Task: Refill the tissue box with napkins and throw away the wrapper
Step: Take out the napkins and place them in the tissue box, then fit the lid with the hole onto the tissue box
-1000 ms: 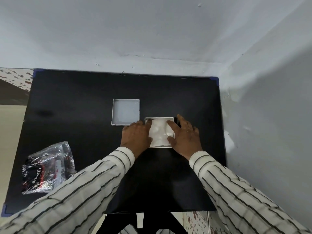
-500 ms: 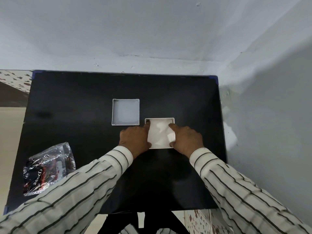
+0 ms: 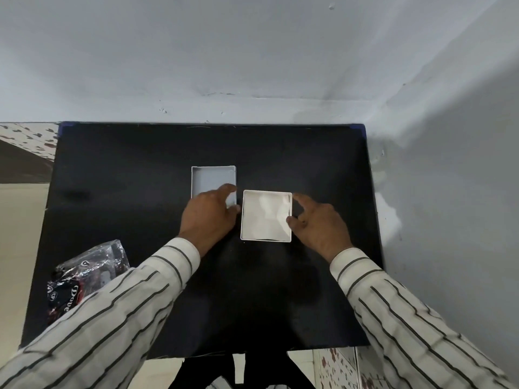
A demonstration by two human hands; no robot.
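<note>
A white square tissue box [image 3: 243, 214] stands open on the black table [image 3: 140, 164], with white napkins [image 3: 265, 217] lying inside it. Its grey-white lid [image 3: 210, 178] lies upside down just behind and to the left. My left hand [image 3: 209, 217] hovers over the lid's near edge, fingers apart, holding nothing. My right hand [image 3: 317, 223] is at the box's right side, fingers spread, thumb near the box wall. The crumpled clear and black wrapper [image 3: 84, 279] lies at the table's left front, partly hidden by my left sleeve.
A pale wall runs behind the table and along its right edge. To the left the table ends above a tiled floor [image 3: 25, 141]. Black table legs [image 3: 238, 372] show below the front edge.
Both hands have lifted off the napkins in the box. The left hand moved left and back over the lid. The right hand drew away to the box's right side.
</note>
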